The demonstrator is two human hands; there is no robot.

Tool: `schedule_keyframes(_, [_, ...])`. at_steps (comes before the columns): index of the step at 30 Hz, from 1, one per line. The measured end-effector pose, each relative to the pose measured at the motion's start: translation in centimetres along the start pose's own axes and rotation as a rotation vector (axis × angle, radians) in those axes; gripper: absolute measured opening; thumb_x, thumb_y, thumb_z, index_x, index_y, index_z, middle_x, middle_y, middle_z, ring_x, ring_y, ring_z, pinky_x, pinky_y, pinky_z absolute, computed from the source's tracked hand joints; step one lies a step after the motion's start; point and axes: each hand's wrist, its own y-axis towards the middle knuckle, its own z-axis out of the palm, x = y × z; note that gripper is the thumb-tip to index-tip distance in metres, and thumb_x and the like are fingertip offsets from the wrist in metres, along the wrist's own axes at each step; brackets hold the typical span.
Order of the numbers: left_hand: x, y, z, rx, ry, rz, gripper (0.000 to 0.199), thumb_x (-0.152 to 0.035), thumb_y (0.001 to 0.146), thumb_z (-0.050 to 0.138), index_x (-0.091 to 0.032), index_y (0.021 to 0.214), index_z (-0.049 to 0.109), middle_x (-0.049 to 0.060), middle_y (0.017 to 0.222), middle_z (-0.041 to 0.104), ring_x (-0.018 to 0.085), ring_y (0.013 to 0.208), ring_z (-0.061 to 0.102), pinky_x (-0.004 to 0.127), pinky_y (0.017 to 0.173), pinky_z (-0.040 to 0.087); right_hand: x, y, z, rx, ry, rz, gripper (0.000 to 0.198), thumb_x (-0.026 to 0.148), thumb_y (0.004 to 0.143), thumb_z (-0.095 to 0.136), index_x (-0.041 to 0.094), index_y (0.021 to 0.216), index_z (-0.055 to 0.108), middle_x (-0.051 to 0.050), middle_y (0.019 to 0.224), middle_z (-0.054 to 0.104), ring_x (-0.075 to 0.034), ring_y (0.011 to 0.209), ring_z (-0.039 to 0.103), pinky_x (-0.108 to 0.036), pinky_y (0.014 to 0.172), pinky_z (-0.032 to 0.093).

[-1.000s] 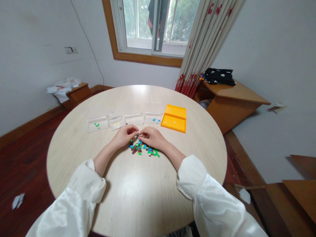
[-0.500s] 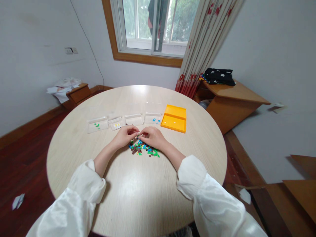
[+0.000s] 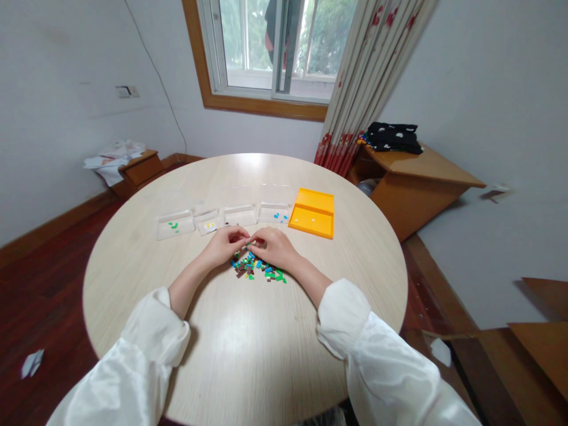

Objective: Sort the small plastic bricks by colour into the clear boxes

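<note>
My left hand and my right hand meet fingertip to fingertip over the far side of a pile of small plastic building bricks. Both are closed in a pinch. Whatever is between the fingers is too small to name. The pile mixes brown, green, blue and a few yellow bricks, and my hands hide part of it. Beyond them, a clear box holds a few green bricks, a smaller one holds yellow bricks, and another holds blue bricks.
Between the yellow and blue bricks stands one more clear box, its near-left corner partly covered by my hand. An open orange-yellow case with small white pieces lies to the right. Everything rests on a round table. Behind are a window and curtain.
Almost nothing differs. Both hands stay pinched together over the pile, and the view has shifted very slightly.
</note>
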Motion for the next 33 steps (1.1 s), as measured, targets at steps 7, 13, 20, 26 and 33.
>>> schedule_keyframes(7, [-0.1,0.1,0.1,-0.034,-0.01,-0.022,0.025,-0.039,0.066,0.064,-0.014,0.069,0.063,0.002,0.062,0.063,0.013,0.057,0.054,0.023,0.054,0.041,-0.1,0.0,0.2,-0.012,0.014,-0.038,0.007,0.017,0.08,0.063,0.015,0.083,0.068,-0.002,0.072,0.064,-0.013,0.07,0.055,-0.024,0.068,0.039])
schedule_keyframes(13, [-0.2,0.1,0.0,-0.067,-0.002,-0.036,0.025,-0.04,0.069,0.058,-0.015,0.068,0.061,0.001,0.06,0.06,0.012,0.054,0.051,0.023,0.052,0.04,-0.7,0.1,0.2,-0.065,0.03,0.031,0.007,0.017,0.079,0.063,0.015,0.083,0.068,-0.001,0.072,0.064,-0.013,0.068,0.054,-0.024,0.067,0.039])
schedule_keyframes(20, [-0.1,0.0,0.0,-0.056,0.037,-0.017,0.028,-0.041,0.066,0.063,-0.014,0.075,0.064,0.001,0.061,0.06,0.013,0.055,0.053,0.024,0.053,0.041,-1.0,0.2,0.3,-0.092,0.036,0.056,0.009,0.017,0.079,0.062,0.016,0.085,0.068,-0.001,0.072,0.064,-0.012,0.066,0.053,-0.024,0.066,0.039])
schedule_keyframes(26, [0.2,0.0,0.1,-0.036,0.086,0.036,0.03,-0.04,0.067,0.066,-0.014,0.081,0.066,0.001,0.063,0.06,0.012,0.056,0.052,0.023,0.053,0.04,-1.1,0.1,0.4,-0.086,0.053,0.042,0.01,0.017,0.08,0.062,0.015,0.086,0.069,-0.002,0.074,0.066,-0.012,0.067,0.054,-0.023,0.065,0.04])
schedule_keyframes(33, [0.2,0.0,0.1,-0.044,0.116,0.055,0.024,-0.037,0.069,0.064,-0.014,0.075,0.066,0.001,0.062,0.06,0.012,0.056,0.051,0.023,0.053,0.04,-1.0,0.1,0.5,-0.072,0.078,0.02,0.01,0.018,0.081,0.062,0.015,0.087,0.07,-0.003,0.076,0.067,-0.012,0.067,0.056,-0.023,0.065,0.042])
